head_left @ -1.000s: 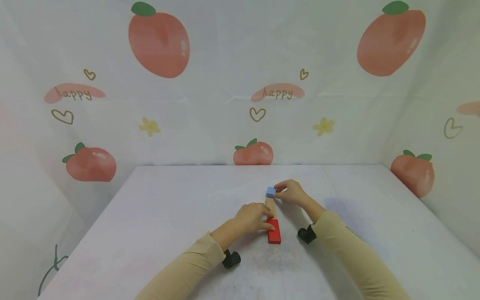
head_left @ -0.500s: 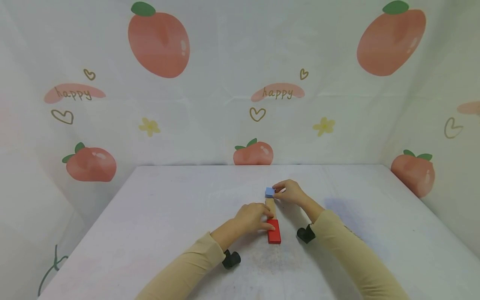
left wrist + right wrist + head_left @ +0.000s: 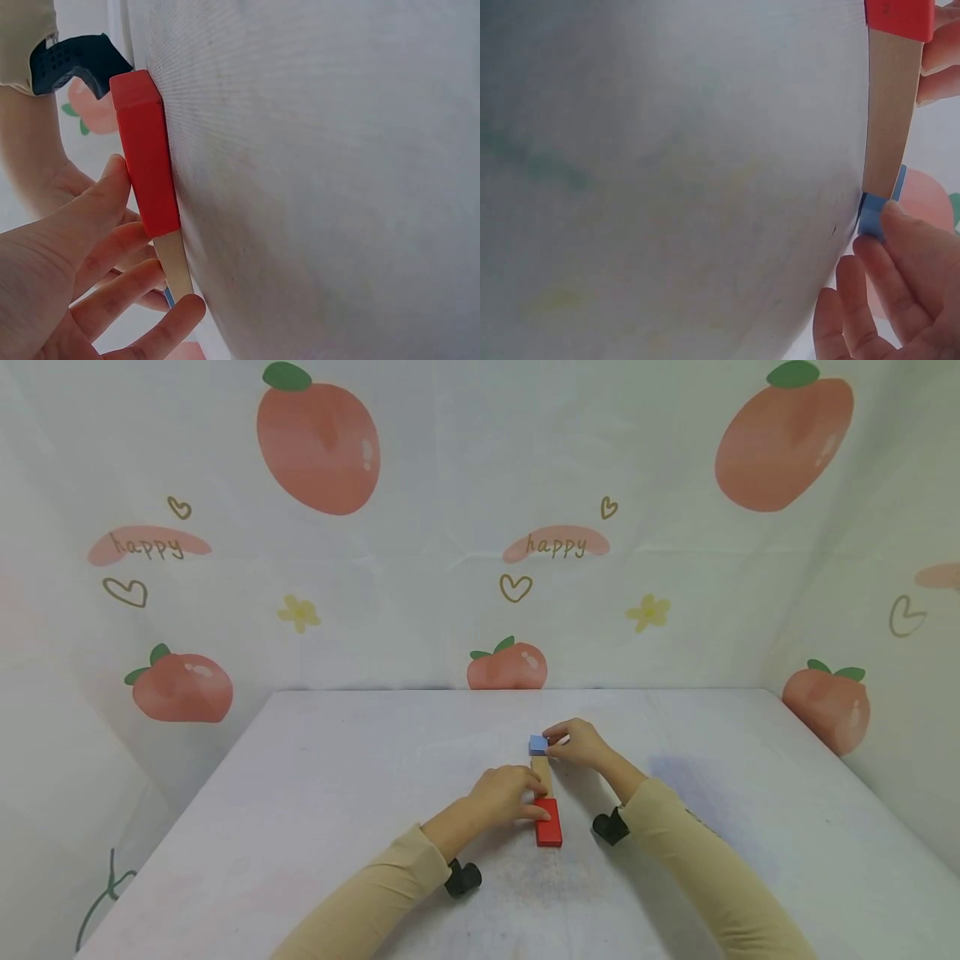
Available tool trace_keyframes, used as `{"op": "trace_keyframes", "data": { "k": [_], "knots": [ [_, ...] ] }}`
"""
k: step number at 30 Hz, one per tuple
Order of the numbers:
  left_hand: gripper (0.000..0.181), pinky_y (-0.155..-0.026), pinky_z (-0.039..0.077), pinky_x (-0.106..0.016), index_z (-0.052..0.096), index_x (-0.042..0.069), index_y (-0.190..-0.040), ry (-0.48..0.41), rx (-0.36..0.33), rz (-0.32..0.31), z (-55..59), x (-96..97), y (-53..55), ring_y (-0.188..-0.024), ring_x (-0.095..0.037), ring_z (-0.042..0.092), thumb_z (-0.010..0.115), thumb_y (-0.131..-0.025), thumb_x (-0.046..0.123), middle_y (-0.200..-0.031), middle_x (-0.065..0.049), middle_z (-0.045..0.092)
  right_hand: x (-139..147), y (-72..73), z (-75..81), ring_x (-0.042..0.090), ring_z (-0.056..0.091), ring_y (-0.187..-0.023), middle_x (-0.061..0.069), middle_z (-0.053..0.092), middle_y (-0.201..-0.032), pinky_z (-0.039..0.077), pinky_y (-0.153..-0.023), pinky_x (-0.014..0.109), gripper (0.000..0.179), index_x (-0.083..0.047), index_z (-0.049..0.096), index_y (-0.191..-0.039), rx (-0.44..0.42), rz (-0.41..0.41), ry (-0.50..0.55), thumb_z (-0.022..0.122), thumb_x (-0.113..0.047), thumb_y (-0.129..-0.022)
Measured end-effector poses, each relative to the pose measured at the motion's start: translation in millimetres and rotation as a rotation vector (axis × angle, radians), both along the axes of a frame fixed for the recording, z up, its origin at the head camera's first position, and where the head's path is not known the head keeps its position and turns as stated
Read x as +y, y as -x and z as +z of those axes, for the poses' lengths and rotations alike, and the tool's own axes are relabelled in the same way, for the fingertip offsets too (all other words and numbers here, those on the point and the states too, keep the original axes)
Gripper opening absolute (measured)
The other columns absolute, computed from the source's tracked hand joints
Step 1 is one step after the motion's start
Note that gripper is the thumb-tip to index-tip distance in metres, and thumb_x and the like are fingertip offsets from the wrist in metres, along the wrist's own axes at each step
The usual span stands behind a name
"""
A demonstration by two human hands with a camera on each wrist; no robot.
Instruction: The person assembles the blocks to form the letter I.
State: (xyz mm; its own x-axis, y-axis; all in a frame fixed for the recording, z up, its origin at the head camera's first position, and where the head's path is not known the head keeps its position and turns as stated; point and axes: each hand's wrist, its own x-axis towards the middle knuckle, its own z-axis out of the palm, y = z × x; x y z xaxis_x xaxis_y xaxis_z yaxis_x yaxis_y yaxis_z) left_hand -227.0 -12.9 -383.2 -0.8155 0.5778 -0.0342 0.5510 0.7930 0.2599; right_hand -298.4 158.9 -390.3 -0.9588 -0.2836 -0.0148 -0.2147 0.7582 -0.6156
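A red block point(image 3: 549, 833), a plain wooden block point(image 3: 542, 771) and a small blue block point(image 3: 537, 744) lie end to end in a line on the white table. My left hand point(image 3: 504, 795) rests over the join of the red and wooden blocks. Its thumb touches the red block point(image 3: 144, 161), while its spread fingers reach over the wooden block point(image 3: 174, 262). At the far end, my right hand point(image 3: 583, 747) pinches the blue block point(image 3: 871, 217) between thumb and index finger, against the end of the wooden block point(image 3: 891, 112). The other right fingers are loosely bent.
Dark wrist-worn devices point(image 3: 462, 880) hang under both sleeves, close above the table point(image 3: 337, 793). Behind the table's far edge hangs a white curtain point(image 3: 420, 610) printed with fruit. A green cord point(image 3: 111, 887) dangles at the left.
The right hand has shifted the blue block slightly left, more in line with the wooden block. The left hand has stayed in place on the red and wooden blocks.
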Motion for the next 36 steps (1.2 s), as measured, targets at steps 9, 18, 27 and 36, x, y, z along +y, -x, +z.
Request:
{"op": "trace_keyframes", "data": {
  "k": [9, 18, 27, 36],
  "knots": [
    [0.035, -0.080, 0.051, -0.030, 0.072, 0.021, -0.107, 0.001, -0.016, 0.006, 1.0, 0.5, -0.3, -0.110, -0.014, 0.060, 0.072, -0.078, 0.041, -0.117, 0.006, 0.066, -1.3, -2.1, 2.0, 0.028, 0.064, -0.094, 0.020, 0.068, -0.104, 0.055, -0.079, 0.035, 0.033, 0.003, 0.064, -0.115, 0.000, 0.006, 0.000, 0.064, -0.009, -0.084],
    [0.036, -0.084, 0.051, -0.032, 0.071, 0.020, -0.108, -0.005, -0.042, 0.016, 0.5, 0.9, 0.2, -0.111, -0.014, 0.059, 0.072, -0.078, 0.041, -0.118, 0.005, 0.066, -2.4, -4.0, 5.4, 0.028, 0.062, -0.095, 0.019, 0.069, -0.101, 0.054, -0.077, 0.035, 0.033, 0.003, 0.065, -0.113, -0.001, 0.017, -0.006, 0.065, -0.009, -0.082],
    [0.035, -0.084, 0.051, -0.033, 0.071, 0.021, -0.107, -0.007, -0.046, 0.017, 0.2, 0.9, 0.6, -0.111, -0.014, 0.059, 0.072, -0.078, 0.041, -0.118, 0.005, 0.065, 4.0, 8.1, -6.0, 0.021, 0.062, -0.090, 0.012, 0.071, -0.097, 0.054, -0.074, 0.031, 0.034, -0.003, 0.067, -0.113, -0.005, 0.052, 0.010, 0.069, -0.015, -0.081],
    [0.036, -0.084, 0.051, -0.032, 0.071, 0.021, -0.108, -0.007, -0.042, 0.015, -0.3, 1.0, 1.1, -0.111, -0.014, 0.059, 0.072, -0.078, 0.041, -0.117, 0.005, 0.066, 16.6, 41.2, -43.4, 0.019, 0.062, -0.086, 0.009, 0.071, -0.094, 0.052, -0.069, 0.029, 0.035, -0.007, 0.068, -0.112, 0.030, 0.080, 0.007, 0.071, -0.020, -0.080]
  ]
}}
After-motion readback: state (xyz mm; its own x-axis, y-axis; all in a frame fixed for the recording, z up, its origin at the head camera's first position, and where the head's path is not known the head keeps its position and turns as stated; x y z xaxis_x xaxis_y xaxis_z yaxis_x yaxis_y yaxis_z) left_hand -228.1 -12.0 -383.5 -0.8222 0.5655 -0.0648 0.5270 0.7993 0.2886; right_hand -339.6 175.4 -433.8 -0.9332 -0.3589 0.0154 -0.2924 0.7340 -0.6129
